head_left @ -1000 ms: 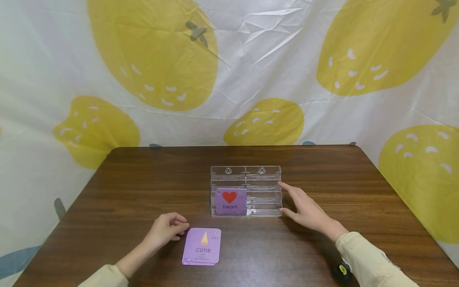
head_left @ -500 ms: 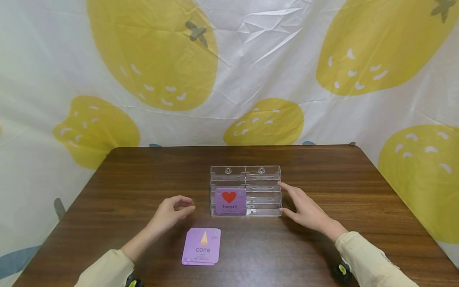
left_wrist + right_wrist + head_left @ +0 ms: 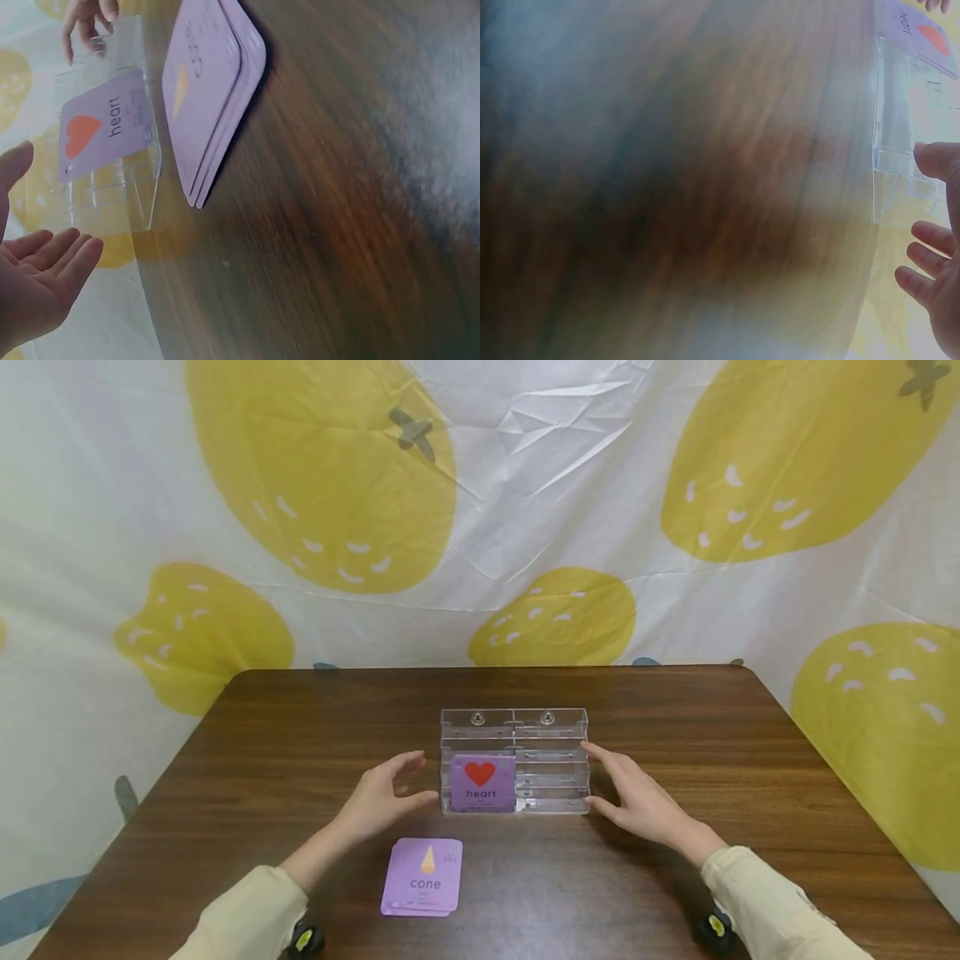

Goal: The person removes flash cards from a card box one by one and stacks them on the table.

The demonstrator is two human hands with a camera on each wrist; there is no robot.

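Note:
A clear plastic tiered card holder (image 3: 551,781) with two columns of pockets stands mid-table. Its front left pocket bears a purple "heart" card (image 3: 482,783). At the holder's left side is my left hand (image 3: 386,793), thumb and fingers spread apart around nothing; the thumb tip is very near the holder's edge, and contact cannot be told. My right hand (image 3: 637,793) lies along the right side, its thumb and index fingertips at the holder's edge. In the right wrist view its other fingers (image 3: 919,285) extend loosely. Nearer the front lies a small stack of purple cards (image 3: 422,877), "cone" on top.
All of it sits on a dark brown wooden table (image 3: 300,718) with rounded far corners. Behind the table hangs a white cloth (image 3: 495,510) with yellow lemons on it. Dark bands with devices (image 3: 303,939) are at the wrists.
My left hand has moved from beside the card stack forward and right to the holder's left side, its thumb and fingers spreading. The right hand and the cards have stayed put.

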